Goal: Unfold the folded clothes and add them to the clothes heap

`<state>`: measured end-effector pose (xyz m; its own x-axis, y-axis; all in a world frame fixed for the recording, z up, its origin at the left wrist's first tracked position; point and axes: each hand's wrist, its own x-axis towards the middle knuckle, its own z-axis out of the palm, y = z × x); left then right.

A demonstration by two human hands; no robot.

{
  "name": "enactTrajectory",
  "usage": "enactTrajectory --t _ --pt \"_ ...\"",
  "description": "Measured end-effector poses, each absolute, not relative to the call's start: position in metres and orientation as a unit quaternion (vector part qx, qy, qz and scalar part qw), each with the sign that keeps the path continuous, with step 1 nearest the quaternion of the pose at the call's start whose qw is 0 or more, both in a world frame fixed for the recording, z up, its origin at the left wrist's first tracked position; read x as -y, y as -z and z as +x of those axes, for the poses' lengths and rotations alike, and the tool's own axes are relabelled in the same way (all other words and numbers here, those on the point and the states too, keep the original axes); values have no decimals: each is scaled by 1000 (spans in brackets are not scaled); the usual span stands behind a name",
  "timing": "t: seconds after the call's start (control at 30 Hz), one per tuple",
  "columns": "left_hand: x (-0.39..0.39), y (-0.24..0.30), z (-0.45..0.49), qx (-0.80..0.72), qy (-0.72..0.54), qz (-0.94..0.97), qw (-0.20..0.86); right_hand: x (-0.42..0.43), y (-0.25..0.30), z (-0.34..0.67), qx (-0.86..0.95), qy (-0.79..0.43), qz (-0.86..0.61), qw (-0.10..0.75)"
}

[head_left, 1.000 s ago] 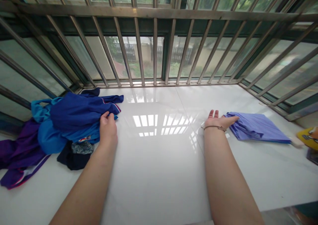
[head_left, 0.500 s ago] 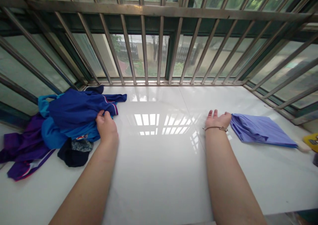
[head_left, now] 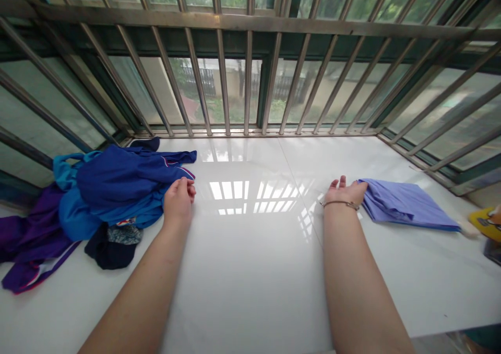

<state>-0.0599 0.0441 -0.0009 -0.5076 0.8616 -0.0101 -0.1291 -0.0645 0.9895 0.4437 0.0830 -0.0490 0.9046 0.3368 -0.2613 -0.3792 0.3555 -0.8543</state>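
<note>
My left hand (head_left: 178, 200) rests at the right edge of a pile of clothes, its fingers curled on the red-and-white trimmed hem of a dark blue garment (head_left: 121, 174). Under that garment lie a lighter blue piece (head_left: 72, 216), a purple garment (head_left: 23, 239) and a small dark navy item (head_left: 111, 249). My right hand (head_left: 344, 190), with a thin bracelet on the wrist, lies flat with fingers spread against the left edge of a folded lilac cloth (head_left: 407, 205). Both sit on a glossy white windowsill (head_left: 250, 249).
Metal window bars (head_left: 246, 83) fence the sill at the back and on both sides. A yellow object (head_left: 485, 221) and a dark object (head_left: 493, 249) lie at the right edge, beyond the lilac cloth.
My left hand has shifted right, from on top of the dark blue garment to its trimmed hem. My right hand has stayed at the lilac cloth's edge.
</note>
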Motion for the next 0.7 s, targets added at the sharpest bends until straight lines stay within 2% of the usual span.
enactTrajectory --t 0.27,0.47,0.57,0.7 --pt "-44 2 -57 -574 -631 335 401 -84 40 425 18 -205 -530 823" --pt "-44 7 -56 -578 -610 373 393 -91 23 377 80 -296 -515 801" --pt "-44 10 -55 -590 -584 402 388 -83 11 336 203 -434 -492 727" --pt "-41 12 -54 -612 -507 489 360 -61 2 291 383 -660 -427 486"
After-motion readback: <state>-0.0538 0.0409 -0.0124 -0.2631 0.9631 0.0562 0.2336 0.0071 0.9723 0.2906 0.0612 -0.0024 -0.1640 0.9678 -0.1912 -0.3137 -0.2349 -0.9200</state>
